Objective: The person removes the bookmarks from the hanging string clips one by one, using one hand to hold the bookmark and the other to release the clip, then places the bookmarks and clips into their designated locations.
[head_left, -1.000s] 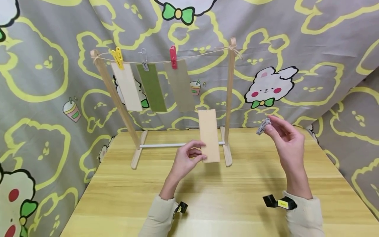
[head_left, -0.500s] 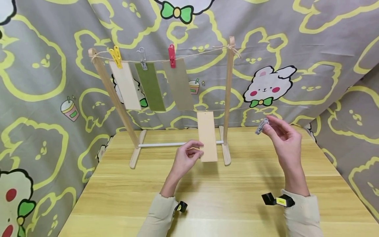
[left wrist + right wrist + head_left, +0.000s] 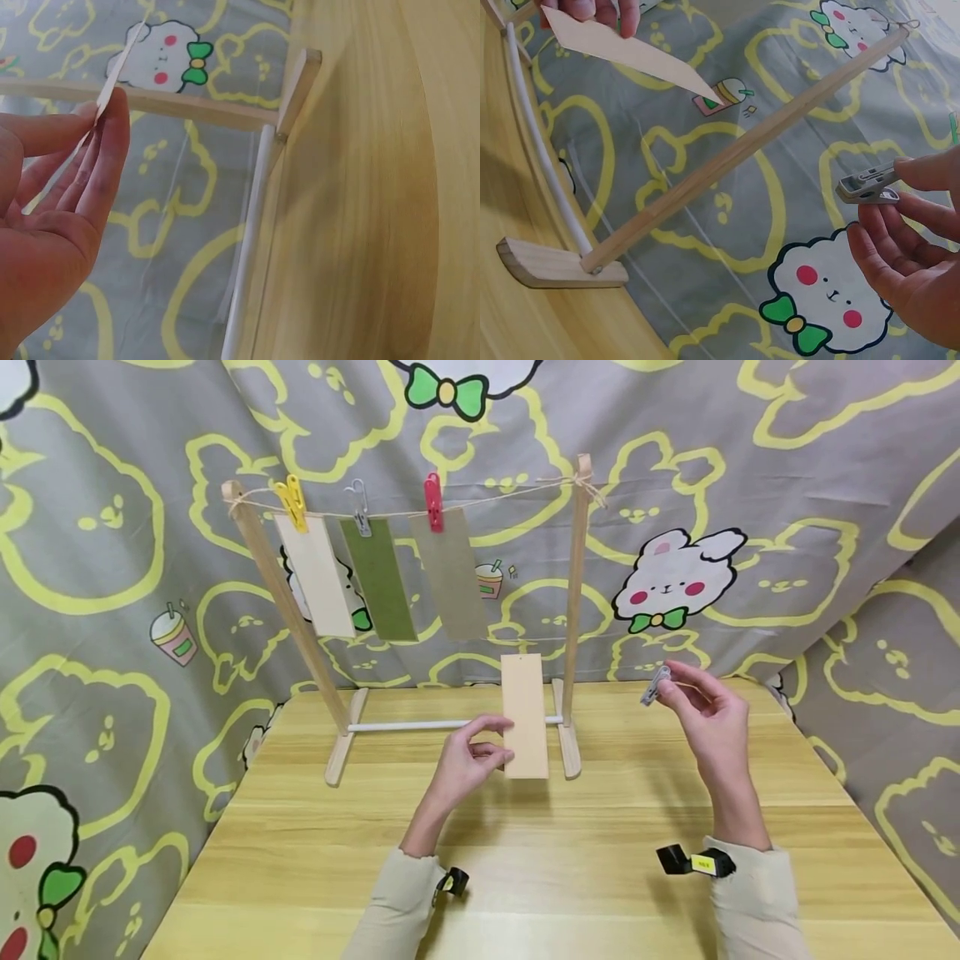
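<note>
My left hand [image 3: 468, 760] pinches a pale peach card [image 3: 525, 718] by its left edge, holding it upright above the table with a small hole at its top. In the left wrist view the same card [image 3: 112, 79] appears edge-on between thumb and fingers. Off to the right, my right hand [image 3: 708, 714] holds a grey clothespin [image 3: 656, 686] between thumb and fingertips; the right wrist view shows this clothespin [image 3: 866, 185] in profile. Behind hangs a string with a cream card [image 3: 315, 577] under a yellow clothespin [image 3: 292, 503], a green card [image 3: 380, 581] under a grey one, and a grey-beige card [image 3: 450, 577] under a red one.
Two wooden posts, the left post [image 3: 281, 585] and the right post [image 3: 576, 593], carry the string. A white rod [image 3: 408, 726] joins their feet on the wooden table [image 3: 525, 877]. A patterned grey curtain [image 3: 675, 443] hangs close behind the rack.
The peach card has dropped slightly, its top edge now lower below the hanging cards. My right hand with the grey clothespin has shifted slightly left; both hands keep their hold.
</note>
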The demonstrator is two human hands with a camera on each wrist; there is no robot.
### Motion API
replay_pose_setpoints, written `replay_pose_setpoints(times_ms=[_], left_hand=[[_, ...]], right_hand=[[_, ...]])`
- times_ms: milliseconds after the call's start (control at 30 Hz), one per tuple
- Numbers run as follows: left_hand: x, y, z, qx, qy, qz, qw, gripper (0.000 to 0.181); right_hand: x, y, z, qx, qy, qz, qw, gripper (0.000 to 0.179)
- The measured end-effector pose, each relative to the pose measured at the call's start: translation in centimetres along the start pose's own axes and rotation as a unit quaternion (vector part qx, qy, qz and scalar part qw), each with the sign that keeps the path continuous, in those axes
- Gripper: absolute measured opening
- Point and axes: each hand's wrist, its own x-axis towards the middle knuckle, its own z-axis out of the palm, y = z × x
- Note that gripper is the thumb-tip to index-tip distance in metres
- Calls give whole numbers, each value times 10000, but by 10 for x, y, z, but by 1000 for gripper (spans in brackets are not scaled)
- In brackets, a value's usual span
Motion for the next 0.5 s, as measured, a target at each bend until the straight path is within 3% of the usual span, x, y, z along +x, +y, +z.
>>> replay_pose_setpoints(times_ms=[267,500], left_hand=[[-3,-3,5,-49,39,-173,9998,40],[-9,-7,12,73,204,-613,9979,41]], right_hand=[[0,12,-3,-119,7,308,9995,40],[4,26,-6,-335,101,498,9981,36]])
